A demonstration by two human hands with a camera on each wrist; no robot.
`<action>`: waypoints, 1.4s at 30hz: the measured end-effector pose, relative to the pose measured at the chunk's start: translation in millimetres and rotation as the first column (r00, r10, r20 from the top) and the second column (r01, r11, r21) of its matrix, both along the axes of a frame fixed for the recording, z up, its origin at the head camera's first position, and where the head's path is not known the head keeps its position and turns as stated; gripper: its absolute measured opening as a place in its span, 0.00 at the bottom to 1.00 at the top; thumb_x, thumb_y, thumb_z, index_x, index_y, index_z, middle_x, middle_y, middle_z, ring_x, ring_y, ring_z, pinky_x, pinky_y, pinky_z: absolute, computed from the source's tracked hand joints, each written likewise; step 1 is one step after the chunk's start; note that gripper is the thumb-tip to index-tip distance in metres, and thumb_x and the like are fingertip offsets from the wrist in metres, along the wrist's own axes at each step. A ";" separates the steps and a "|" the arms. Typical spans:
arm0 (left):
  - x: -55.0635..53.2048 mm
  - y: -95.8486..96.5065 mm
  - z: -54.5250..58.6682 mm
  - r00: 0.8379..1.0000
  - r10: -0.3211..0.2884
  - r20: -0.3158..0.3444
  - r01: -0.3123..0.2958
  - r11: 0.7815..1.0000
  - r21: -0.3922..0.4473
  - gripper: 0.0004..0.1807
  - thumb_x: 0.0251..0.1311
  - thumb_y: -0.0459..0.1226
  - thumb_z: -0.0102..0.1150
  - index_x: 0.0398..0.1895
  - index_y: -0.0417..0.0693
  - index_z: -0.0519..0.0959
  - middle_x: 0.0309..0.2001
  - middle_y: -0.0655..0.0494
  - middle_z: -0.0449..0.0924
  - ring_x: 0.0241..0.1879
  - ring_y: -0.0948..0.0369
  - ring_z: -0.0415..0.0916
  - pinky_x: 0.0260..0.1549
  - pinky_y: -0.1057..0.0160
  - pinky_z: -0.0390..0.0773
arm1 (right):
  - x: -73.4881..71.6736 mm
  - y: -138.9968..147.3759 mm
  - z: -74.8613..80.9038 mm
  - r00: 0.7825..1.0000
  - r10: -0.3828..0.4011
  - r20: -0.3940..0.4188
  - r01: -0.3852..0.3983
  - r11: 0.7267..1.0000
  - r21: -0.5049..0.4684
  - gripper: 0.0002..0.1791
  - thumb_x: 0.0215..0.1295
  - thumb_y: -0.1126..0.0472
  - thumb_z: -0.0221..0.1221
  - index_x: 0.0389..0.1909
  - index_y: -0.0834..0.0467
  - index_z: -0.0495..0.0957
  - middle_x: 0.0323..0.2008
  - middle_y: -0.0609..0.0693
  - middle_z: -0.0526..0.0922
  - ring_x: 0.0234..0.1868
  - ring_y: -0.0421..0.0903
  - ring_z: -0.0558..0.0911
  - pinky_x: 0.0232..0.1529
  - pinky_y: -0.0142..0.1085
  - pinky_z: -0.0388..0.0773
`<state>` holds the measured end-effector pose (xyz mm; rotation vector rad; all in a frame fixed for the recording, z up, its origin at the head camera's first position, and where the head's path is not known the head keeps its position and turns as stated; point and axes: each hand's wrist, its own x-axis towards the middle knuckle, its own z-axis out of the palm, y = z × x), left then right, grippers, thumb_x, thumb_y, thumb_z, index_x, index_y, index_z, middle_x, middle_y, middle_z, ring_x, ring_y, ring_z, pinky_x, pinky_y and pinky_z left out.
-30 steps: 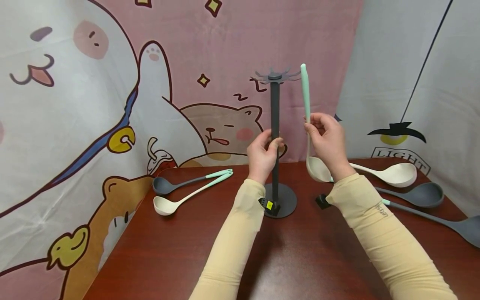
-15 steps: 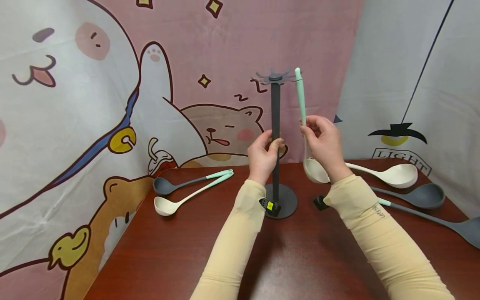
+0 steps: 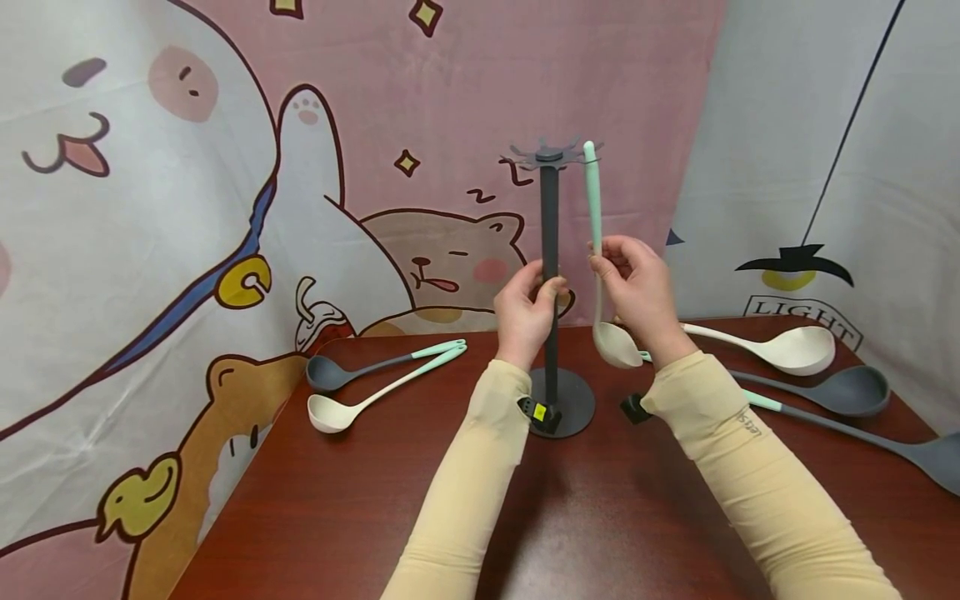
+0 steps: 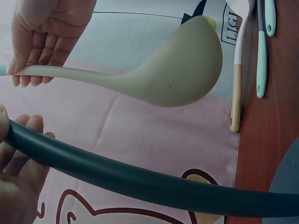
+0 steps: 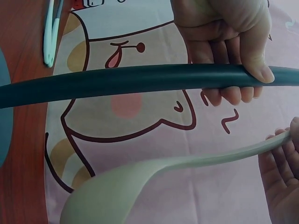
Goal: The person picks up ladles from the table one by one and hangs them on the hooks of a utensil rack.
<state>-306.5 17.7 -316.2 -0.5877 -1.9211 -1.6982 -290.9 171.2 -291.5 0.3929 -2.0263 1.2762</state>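
My left hand [image 3: 525, 312] grips the post of a dark grey utensil stand [image 3: 550, 225], thumb in front and fingers behind. Between thumb and fingers, my right hand [image 3: 637, 287] pinches a cream ladle [image 3: 617, 345] where its shaft meets the mint handle. That ladle stays upright, bowl down, above the table. Its handle tip overlaps the right-hand hooks of the stand's top in the head view; whether it touches a hook I cannot tell. In the left wrist view the ladle's bowl [image 4: 182, 70] and the post [image 4: 117, 172] are apart.
On the table's left lie a grey ladle [image 3: 327, 372] and a cream ladle [image 3: 333, 412], both mint-handled. To the right lie a white ladle [image 3: 802, 350], a grey ladle [image 3: 855, 390] and another grey utensil [image 3: 933, 462]. A cartoon-printed cloth [image 3: 450, 100] hangs behind the table [image 3: 360, 500].
My right hand has moved left with the cream ladle and lowered it slightly, bringing the handle tip from beside the stand's top to over its hooks. My left hand keeps its place.
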 end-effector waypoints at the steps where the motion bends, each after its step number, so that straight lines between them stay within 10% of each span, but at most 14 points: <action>1: 0.3 -0.1 0.0 1.000 0.001 0.003 -0.001 1.000 -0.001 0.06 0.63 0.30 0.63 0.42 0.41 0.82 0.32 0.51 0.86 0.33 0.59 0.86 0.32 0.66 0.81 | 0.7 -0.3 0.4 1.000 0.004 0.008 -0.004 1.000 0.002 0.11 0.70 0.64 0.60 0.48 0.66 0.81 0.39 0.57 0.80 0.35 0.38 0.77 0.37 0.25 0.72; 18: -0.3 -1.2 -2.2 1.000 0.006 -0.019 -0.006 1.000 0.008 0.06 0.63 0.30 0.64 0.42 0.40 0.82 0.31 0.50 0.86 0.33 0.52 0.85 0.31 0.66 0.80 | 0.2 1.0 -4.5 0.999 0.034 0.035 -0.036 0.998 0.044 0.15 0.73 0.61 0.56 0.54 0.66 0.78 0.48 0.58 0.81 0.43 0.45 0.77 0.45 0.29 0.72; 25: -0.4 -1.6 -1.6 1.000 0.007 -0.003 -0.007 1.000 0.014 0.05 0.64 0.31 0.64 0.42 0.42 0.83 0.31 0.52 0.86 0.32 0.55 0.85 0.32 0.62 0.82 | 1.0 13.1 -14.2 0.991 0.116 0.070 -0.122 0.988 0.099 0.22 0.76 0.58 0.52 0.65 0.63 0.72 0.61 0.59 0.76 0.61 0.56 0.73 0.60 0.52 0.68; 42: -0.6 0.1 -2.6 1.000 0.004 -0.027 -0.004 1.000 0.005 0.06 0.64 0.30 0.63 0.43 0.40 0.82 0.31 0.50 0.86 0.32 0.55 0.85 0.31 0.64 0.81 | 8.4 57.8 -49.7 0.972 0.171 0.162 -0.225 0.874 0.430 0.34 0.77 0.49 0.49 0.75 0.63 0.57 0.74 0.65 0.55 0.75 0.64 0.52 0.71 0.59 0.45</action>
